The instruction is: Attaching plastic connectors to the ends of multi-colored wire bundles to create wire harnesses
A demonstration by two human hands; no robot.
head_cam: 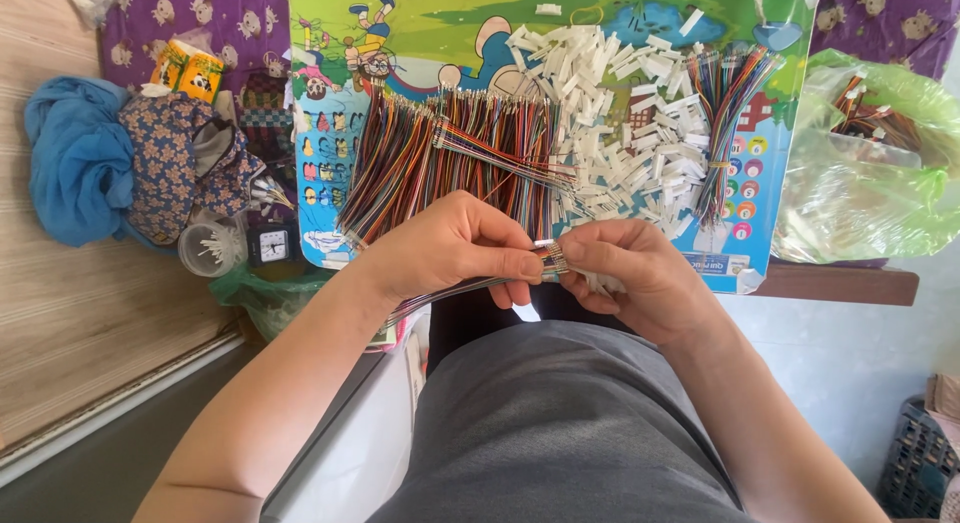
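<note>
Both hands meet above the table (840, 281): the left hand (450, 245) pinches a ribbon wire strip (440, 295), and the right hand (625, 273) pinches a white connector (600, 280).

Head camera, looking steeply down, close

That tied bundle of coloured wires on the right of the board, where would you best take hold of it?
Probably at the tied waist of the wire bundle, low down where the band pinches the strands together. Come from above with a pinching grip across it; the upper ends fan out loosely, and white connectors crowd its left side.
</note>
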